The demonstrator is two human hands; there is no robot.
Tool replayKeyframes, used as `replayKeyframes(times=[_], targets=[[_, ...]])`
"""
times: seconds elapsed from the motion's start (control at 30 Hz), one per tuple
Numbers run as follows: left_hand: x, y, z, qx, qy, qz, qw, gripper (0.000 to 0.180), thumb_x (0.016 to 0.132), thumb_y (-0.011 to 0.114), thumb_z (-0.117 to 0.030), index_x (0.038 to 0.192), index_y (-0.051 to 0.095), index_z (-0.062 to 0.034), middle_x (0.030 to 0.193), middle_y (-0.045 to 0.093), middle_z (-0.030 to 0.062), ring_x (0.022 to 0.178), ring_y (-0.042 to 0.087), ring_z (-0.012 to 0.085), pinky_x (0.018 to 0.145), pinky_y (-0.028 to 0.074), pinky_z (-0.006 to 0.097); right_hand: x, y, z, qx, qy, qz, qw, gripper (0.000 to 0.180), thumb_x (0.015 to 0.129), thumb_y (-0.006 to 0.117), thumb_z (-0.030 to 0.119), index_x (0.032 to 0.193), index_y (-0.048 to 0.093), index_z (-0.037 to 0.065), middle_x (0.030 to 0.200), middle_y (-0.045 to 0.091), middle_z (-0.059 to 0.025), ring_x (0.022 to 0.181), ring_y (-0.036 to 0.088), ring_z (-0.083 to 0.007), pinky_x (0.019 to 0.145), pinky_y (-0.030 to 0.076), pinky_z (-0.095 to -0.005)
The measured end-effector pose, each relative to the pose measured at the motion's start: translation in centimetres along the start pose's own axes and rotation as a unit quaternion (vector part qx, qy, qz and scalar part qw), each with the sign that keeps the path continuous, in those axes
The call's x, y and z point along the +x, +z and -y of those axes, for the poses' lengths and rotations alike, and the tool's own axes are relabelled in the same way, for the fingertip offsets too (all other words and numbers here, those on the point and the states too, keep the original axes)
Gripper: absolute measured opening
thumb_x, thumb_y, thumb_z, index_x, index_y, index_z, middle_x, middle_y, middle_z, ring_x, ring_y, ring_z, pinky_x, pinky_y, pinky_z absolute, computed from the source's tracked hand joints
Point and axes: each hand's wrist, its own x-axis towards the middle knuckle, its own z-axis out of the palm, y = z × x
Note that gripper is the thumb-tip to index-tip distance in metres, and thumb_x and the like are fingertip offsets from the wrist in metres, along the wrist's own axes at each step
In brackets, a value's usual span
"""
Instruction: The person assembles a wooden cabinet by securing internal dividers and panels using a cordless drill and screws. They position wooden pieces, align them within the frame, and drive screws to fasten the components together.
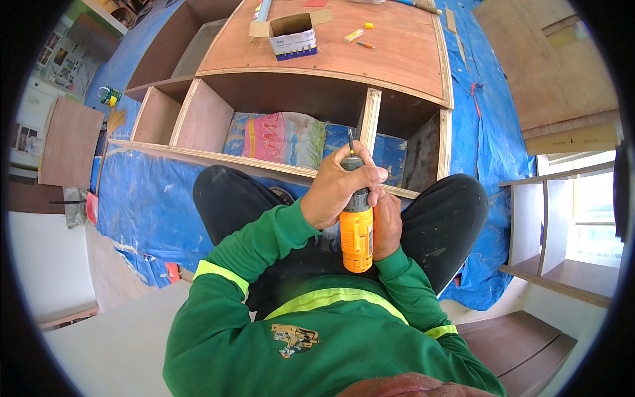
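Observation:
An orange and black cordless drill (357, 241) stands between my knees, its bit (350, 136) aimed away from me at the wooden cabinet frame. The fingers of my left hand (331, 192) are closed round the black chuck, near the base of the bit. On the drill's other side my right hand (387, 225) is wrapped about the handle, which the body mostly hides. Just past my hands, the frame's front rail (264, 167) runs across in front of my crossed legs. A printed sack (284, 137) lies inside the middle compartment.
On the wooden panel (377, 69) beyond stand an open cardboard box (293, 41) and small orange pieces (366, 45). Blue tarpaulin (155, 192) covers the floor around. A broom (114, 126) and a tin (109, 96) are at left; a shelf unit (529, 225) stands at right.

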Motion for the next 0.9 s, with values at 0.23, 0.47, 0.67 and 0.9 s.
replayKeyframes(times=[0.23,0.47,0.67,0.9], targets=[[0.0,0.2,-0.4,0.028,0.000,-0.002,1.000,0.027,0.095,0.080,-0.007,0.099,0.053,-0.0073,0.075,0.066,0.0098,0.068,0.065,0.0171,0.074,0.056,0.034,0.2,-0.3,0.2,-0.006,0.000,0.000,1.000,0.034,0.086,0.080,0.008,0.115,0.063,0.004,0.102,0.067,-0.0109,0.101,0.067,-0.0357,0.091,0.050,-0.0443],[0.3,0.2,-0.3,0.020,-0.009,-0.004,1.000,0.025,0.096,0.078,-0.006,0.100,0.053,-0.0079,0.076,0.066,0.0095,0.069,0.066,0.0169,0.075,0.056,0.034,0.7,-0.4,0.6,0.014,0.004,-0.026,1.000,0.024,0.086,0.074,0.011,0.107,0.063,0.006,0.096,0.062,-0.0101,0.096,0.064,-0.0340,0.093,0.046,-0.0460],[0.9,0.2,-0.1,0.051,-0.015,-0.007,0.999,0.024,0.098,0.077,-0.008,0.103,0.053,-0.0093,0.078,0.066,0.0095,0.072,0.068,0.0177,0.078,0.057,0.035,0.9,-0.7,0.3,0.021,0.011,-0.020,1.000,0.026,0.086,0.074,0.012,0.109,0.063,0.006,0.098,0.064,-0.0099,0.099,0.065,-0.0335,0.093,0.046,-0.0466],[5.9,-3.9,-6.0,0.228,-0.041,0.123,0.965,0.073,0.109,0.046,-0.068,0.149,0.038,-0.0069,0.125,0.068,0.0156,0.122,0.064,0.0227,0.104,0.051,0.041,1.1,-0.2,1.6,0.227,0.243,-0.015,0.943,0.031,0.084,0.085,0.010,0.108,0.066,0.008,0.096,0.068,-0.0115,0.094,0.066,-0.0347,0.084,0.050,-0.0473]])
